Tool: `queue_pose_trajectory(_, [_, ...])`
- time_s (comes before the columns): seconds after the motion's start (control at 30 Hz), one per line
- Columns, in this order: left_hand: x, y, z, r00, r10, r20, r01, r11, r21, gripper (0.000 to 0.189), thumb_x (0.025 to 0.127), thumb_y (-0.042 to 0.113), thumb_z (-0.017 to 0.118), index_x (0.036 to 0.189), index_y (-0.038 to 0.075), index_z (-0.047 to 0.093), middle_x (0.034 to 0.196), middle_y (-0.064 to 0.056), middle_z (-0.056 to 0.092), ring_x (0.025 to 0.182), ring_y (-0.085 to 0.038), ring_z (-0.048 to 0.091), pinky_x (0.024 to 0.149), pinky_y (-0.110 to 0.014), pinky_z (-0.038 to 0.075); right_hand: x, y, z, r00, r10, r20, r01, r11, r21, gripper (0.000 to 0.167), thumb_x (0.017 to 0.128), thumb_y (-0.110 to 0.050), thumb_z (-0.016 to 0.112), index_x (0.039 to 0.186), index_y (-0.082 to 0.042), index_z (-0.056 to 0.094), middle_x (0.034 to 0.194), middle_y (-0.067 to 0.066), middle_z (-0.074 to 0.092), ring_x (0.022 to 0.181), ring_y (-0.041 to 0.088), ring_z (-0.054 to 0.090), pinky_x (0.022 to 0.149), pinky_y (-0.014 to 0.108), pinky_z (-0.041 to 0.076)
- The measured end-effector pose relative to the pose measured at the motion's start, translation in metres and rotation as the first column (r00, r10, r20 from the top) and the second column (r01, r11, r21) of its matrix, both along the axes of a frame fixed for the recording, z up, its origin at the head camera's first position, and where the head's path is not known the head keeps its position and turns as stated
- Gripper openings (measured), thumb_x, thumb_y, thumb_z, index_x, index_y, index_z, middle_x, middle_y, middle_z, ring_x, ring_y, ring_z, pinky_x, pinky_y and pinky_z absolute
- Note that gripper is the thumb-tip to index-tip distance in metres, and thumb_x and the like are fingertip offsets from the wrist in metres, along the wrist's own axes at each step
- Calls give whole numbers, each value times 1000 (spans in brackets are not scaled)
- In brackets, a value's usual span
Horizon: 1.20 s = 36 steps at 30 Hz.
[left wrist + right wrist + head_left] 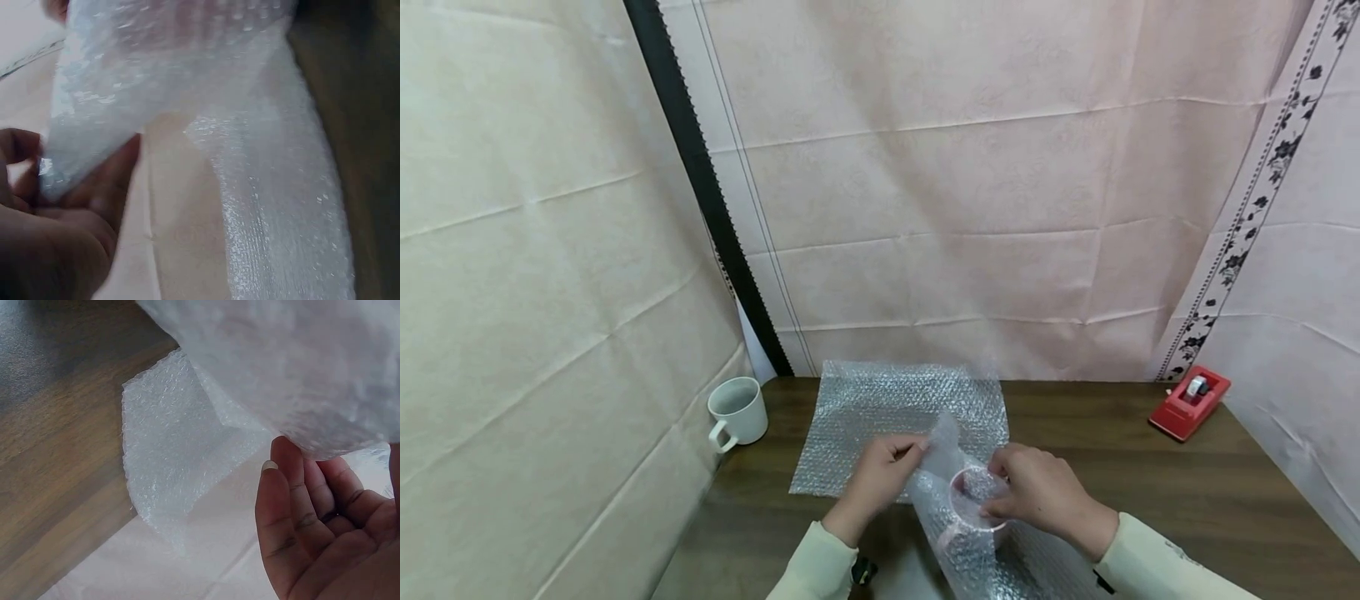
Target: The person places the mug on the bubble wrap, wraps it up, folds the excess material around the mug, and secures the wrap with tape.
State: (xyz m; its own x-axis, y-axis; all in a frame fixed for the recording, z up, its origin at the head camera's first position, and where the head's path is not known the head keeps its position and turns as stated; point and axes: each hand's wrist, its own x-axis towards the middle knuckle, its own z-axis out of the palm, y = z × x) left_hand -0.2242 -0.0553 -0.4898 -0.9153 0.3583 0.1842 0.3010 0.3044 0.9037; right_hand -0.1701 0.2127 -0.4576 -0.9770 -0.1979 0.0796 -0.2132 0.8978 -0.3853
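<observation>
- Silvery, see-through bubble wrap (958,560) is pinched in my left hand (882,471), thumb and forefinger pressed together on its raised corner.
- My right hand (1042,492) has its fingers curled, thumb and forefinger parted, touching the wrap at the rim of a pinkish cup (972,490).
- That cup is inside the wrap, between my hands, over the near part of the counter (1097,425); whether its base rests there I cannot tell.
- Its mouth faces up toward me, long axis roughly upright; the pinched corner points up and away.
- Through the crinkled, glossy wrap, its round rim shows as a bright ring.
- Behind, a second sheet (887,400) lies flat; a white mug (741,412) stands left, a red tape dispenser (1187,407) right.
</observation>
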Motion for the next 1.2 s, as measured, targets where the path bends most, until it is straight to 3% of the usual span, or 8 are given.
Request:
queue_pose_trajectory(0.2, [9,-1,-1,967,-230,-106,220,970,-99,36,106,22,80,140,10,81,142,-12,81,130,-28,79,105,-25,62,-1,-3,1,1000,11,-2,-11,1000,-5,49,67,-45,110,96,-22,77,96,-10,76,80,9,68,70,44,60])
queue_pose_trajectory(0.37, [16,0,6,844,-459,-278,357,867,-348,54,101,23,87,152,13,74,154,-5,75,141,-19,74,119,-29,58,-2,-3,0,1000,23,13,-23,1000,-17,46,69,-43,109,94,-22,77,95,-9,76,79,9,68,69,42,60])
queue_pose_trajectory(0.43, [18,3,8,787,-525,-325,360,818,-448,55,101,25,87,153,13,73,157,-2,72,146,-17,70,124,-28,54,-3,-2,-1,999,54,4,-54,998,-37,41,71,-40,108,91,-23,76,89,-11,72,74,5,64,65,36,57])
queue_pose_trajectory(0.53, [20,10,9,729,-582,-359,337,763,-552,51,103,24,84,151,12,73,159,-1,70,149,-14,67,126,-25,50,-7,3,-2,993,115,12,-113,986,-123,36,72,-33,105,90,-24,75,83,-13,69,69,2,58,60,28,51])
queue_pose_trajectory(0.73, [26,19,10,654,-628,-421,197,680,-707,47,108,32,77,151,13,74,158,0,70,151,-14,66,128,-26,48,-13,21,-1,960,268,78,-229,918,-325,28,80,-22,98,104,-19,84,96,-10,79,80,-4,67,70,22,57])
queue_pose_trajectory(0.93, [35,24,10,621,-644,-447,81,619,-781,57,106,48,71,152,13,74,160,-2,69,153,-16,65,128,-27,49,-14,37,2,934,317,163,-219,870,-442,38,107,-24,74,138,-1,77,131,13,82,115,24,79,89,24,62])
queue_pose_trajectory(1.07, [39,29,7,606,-655,-453,34,590,-807,65,106,55,67,154,12,71,163,-3,67,156,-19,61,131,-34,49,-15,37,-1,948,291,133,-213,885,-414,41,113,-30,70,145,-4,72,123,7,84,110,19,79,84,24,61])
queue_pose_trajectory(1.2, [42,32,4,646,-656,-389,94,575,-813,71,109,57,61,162,10,63,171,-6,59,165,-23,52,136,-42,44,-15,34,-5,948,314,57,-278,899,-340,36,104,-20,82,137,-5,76,101,-6,82,84,0,71,70,24,59])
